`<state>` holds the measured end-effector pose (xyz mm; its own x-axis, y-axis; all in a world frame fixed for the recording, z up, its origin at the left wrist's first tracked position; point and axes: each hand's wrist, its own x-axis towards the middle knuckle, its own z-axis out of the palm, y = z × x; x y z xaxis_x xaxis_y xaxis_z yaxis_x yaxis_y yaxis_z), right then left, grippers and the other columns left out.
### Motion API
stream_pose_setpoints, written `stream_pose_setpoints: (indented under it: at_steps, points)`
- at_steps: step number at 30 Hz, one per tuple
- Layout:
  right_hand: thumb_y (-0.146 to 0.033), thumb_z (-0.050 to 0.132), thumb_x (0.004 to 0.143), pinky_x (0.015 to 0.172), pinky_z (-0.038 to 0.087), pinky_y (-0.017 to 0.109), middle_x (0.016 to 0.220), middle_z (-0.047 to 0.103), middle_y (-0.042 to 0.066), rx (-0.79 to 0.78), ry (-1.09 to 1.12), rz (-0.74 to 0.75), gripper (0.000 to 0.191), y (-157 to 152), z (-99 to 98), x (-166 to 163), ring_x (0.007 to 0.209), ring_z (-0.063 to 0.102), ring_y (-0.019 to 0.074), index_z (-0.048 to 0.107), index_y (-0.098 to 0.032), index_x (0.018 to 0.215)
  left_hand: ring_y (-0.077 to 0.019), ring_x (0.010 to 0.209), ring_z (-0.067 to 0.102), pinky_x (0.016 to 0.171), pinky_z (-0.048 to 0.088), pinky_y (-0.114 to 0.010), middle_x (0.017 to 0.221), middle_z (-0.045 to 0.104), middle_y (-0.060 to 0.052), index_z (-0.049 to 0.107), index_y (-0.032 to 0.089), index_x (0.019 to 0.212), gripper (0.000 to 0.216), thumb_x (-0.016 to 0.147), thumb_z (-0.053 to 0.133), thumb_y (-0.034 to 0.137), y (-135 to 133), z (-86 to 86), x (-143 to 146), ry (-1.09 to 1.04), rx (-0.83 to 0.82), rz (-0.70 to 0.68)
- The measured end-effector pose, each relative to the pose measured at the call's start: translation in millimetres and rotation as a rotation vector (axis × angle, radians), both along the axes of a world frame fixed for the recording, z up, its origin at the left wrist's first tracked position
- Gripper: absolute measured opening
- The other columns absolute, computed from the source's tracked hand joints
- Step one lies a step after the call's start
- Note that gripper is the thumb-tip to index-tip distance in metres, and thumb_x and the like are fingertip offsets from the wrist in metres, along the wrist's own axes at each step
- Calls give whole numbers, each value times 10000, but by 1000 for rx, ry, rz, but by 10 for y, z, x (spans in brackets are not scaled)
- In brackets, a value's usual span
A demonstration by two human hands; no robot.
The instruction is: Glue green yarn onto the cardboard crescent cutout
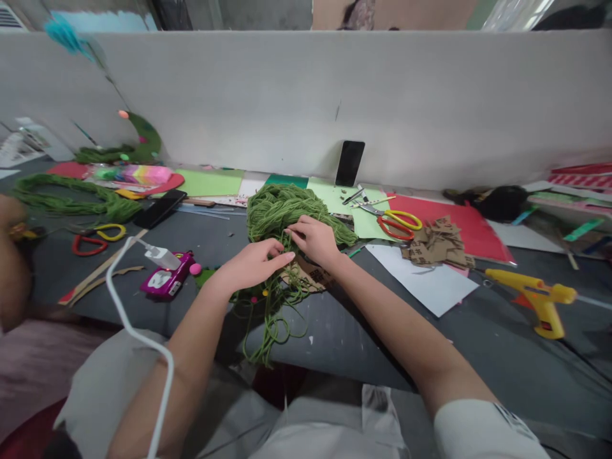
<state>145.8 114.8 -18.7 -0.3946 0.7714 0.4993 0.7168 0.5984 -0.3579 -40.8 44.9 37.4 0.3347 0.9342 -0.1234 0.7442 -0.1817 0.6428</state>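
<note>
A thick bundle of green yarn [287,207] lies at the middle of the table. My right hand [315,241] is at its front edge, thumb and fingertips pinched on strands. My left hand [258,261] faces it from the left, its fingers curled at the same yarn and its thumb pointing right; the exact grip is partly hidden. Loose green strands [275,328] trail below both hands to the table's front edge. A piece of brown cardboard [313,275] lies under the yarn, and a green piece with small pompoms [205,275] shows partly behind my left wrist.
Left are a purple device [168,277], a white cable [117,296], scissors [90,242] and a black phone [160,209]. Right are more scissors [399,223], cardboard scraps [435,242], white paper [423,277] and a yellow glue gun [535,293]. Another person's arm [14,268] is at far left.
</note>
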Motion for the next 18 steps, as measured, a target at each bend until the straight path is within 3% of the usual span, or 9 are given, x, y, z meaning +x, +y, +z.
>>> stream_pose_setpoints:
  at_steps: [4,11,16,18]
  points:
    - [-366,501,1006,691,379,248,917,669,33,-13,-1,23,305,-16,50,0,859,614,136,771,-228,967,-196,757,615,668,436,-294,987,717,-69,666,185,1022,495,885,512,635,147,-159,131,-131,34,74]
    - [-311,515,994,731,402,243,961,687,28,-38,-20,74,263,-20,64,26,908,631,142,764,-230,1020,-137,607,450,580,320,-275,651,571,-7,637,159,705,414,922,512,489,252,-232,122,-276,116,4]
    - [-392,542,974,691,416,260,998,683,39,-79,-105,0,272,-31,19,-7,930,639,168,747,-247,1078,-82,496,324,483,204,-248,581,461,29,582,161,692,287,847,649,393,254,-209,95,-771,-46,111]
    - [-414,547,965,659,414,270,1016,681,44,-87,-140,-62,279,-32,-10,-35,924,643,179,740,-253,1086,-69,475,286,465,176,-237,553,403,37,564,158,654,285,822,682,355,188,-127,101,-973,-99,91]
